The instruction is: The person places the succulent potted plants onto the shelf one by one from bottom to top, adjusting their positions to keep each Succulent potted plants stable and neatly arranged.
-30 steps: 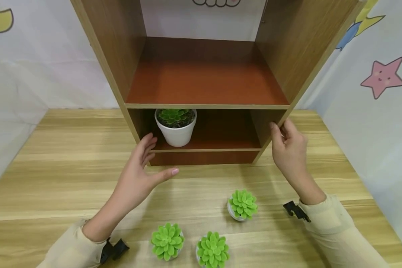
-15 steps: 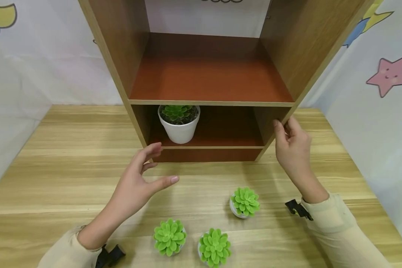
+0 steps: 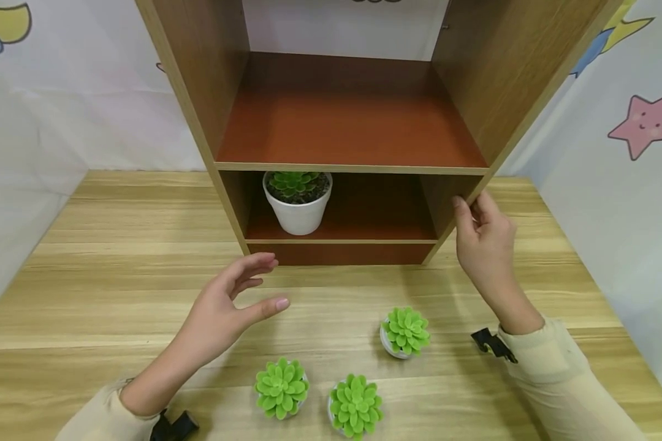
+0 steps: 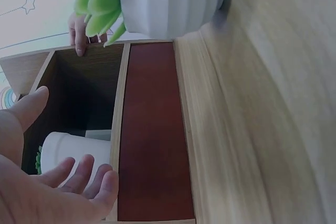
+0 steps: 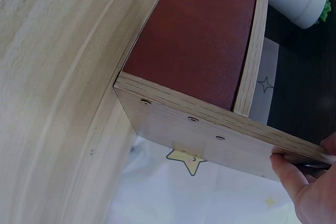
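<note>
Left hand (image 3: 215, 312): raised above the table (image 3: 116, 269), palm turned inward, fingers together and gently bent, thumb spread well apart; the grip is wide and holds nothing. Right hand (image 3: 488, 245): thumb and fingers close on the front edge of the right side panel (image 3: 521, 131) of the shelf unit (image 3: 342, 166), pinching it at the height of the lower compartment (image 3: 380, 211). The white pot (image 3: 299, 214) with its succulent stands upright in that compartment, nearer the left side panel (image 3: 195, 107) and close to the front lip (image 3: 342, 242). To its right the shelf board runs on to the right side panel. A gap separates the left fingertips from the pot; the unit's lower left corner lies just beyond them. On the table, three small plants bound the hands' space: the left plant (image 3: 281, 389) and middle plant (image 3: 355, 406) nearest the viewer, the right plant (image 3: 405, 332) between the hands, closer to the unit.
</note>
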Motion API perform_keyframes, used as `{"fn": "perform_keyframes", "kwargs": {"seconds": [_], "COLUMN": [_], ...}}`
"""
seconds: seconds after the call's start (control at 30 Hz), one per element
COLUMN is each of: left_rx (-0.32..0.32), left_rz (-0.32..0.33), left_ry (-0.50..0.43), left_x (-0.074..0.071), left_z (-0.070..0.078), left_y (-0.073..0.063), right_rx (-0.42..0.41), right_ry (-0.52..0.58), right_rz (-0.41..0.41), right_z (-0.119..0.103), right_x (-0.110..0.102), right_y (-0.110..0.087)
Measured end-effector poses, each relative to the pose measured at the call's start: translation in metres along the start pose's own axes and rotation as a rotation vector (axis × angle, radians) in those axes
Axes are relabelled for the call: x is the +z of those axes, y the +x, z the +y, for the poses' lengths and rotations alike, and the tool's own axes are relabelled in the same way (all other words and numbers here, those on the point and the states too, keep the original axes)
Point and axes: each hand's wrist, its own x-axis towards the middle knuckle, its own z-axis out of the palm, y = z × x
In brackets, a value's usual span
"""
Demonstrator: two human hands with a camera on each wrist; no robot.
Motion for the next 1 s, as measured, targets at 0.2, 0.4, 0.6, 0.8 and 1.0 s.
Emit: {"fn": "perform_keyframes", "kwargs": {"seconds": [0.2, 0.4, 0.6, 0.8, 1.0], "left_rx": [-0.047, -0.023, 0.024, 0.023, 0.051], "left_rz": [-0.036, -0.074, -0.103, -0.135, -0.181], "left_ry": [-0.023, -0.039, -0.047, -0.059, -0.101], "left_x": [-0.002, -0.003, -0.004, -0.006, -0.007], "left_z": [-0.003, -0.006, -0.011, -0.016, -0.02], "left_y": [0.0, -0.001, -0.001, -0.003, -0.003], "right_rx": [-0.01, -0.011, -0.005, -0.017, -0.013], "right_ry": [-0.007, 0.002, 0.023, 0.008, 0.005], "right_rz": [0.004, 0.012, 0.015, 0.025, 0.022], "right_z": [0.0, 0.0, 0.0, 0.001, 0.002], "right_x": [0.001, 0.001, 0.001, 0.001, 0.002], "right_y": [0.0, -0.001, -0.002, -0.003, -0.002]}}
